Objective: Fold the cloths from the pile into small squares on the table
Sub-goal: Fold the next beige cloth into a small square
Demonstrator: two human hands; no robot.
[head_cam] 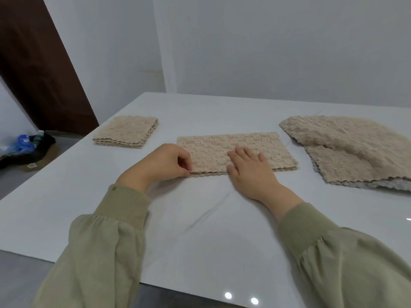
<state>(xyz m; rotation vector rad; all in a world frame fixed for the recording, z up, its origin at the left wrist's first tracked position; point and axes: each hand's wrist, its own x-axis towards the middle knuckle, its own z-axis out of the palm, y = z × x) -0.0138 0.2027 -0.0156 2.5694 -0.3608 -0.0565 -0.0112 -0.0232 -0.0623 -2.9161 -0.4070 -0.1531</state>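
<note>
Left hand point(168, 162) pinching corner, cloth point(274, 152) stretching right

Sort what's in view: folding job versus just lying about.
Job: half-folded cloth, pinched by left hand, pressed flat by right hand; folded stack; unfolded pile; table.
Lying about: blue bag on the floor; cardboard; brown door.

Left hand point(165, 162): pinches the near left corner of the half-folded cloth point(235, 150).
Right hand point(249, 167): lies flat on that cloth's near edge.
Folded stack point(126, 132): toward the table's point(200, 230) left edge.
Pile point(349, 147): at the right edge.
</note>
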